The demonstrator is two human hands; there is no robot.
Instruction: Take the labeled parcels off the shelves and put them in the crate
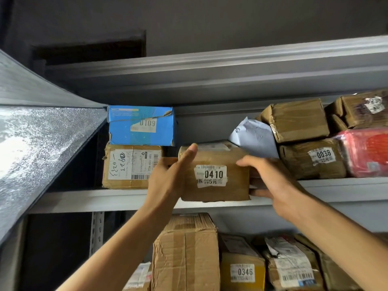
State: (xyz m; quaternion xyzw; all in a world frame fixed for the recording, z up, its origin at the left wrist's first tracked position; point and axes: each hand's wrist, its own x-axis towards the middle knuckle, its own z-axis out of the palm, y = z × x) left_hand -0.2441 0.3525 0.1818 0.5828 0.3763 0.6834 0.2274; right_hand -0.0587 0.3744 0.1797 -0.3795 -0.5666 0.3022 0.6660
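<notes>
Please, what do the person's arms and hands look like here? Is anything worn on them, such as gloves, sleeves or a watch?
The left hand and the right hand are bare: no gloves, and no rings on the fingers that show. The left forearm and the right forearm are bare too, with no sleeve, watch or bracelet down to the frame's edge.
</notes>
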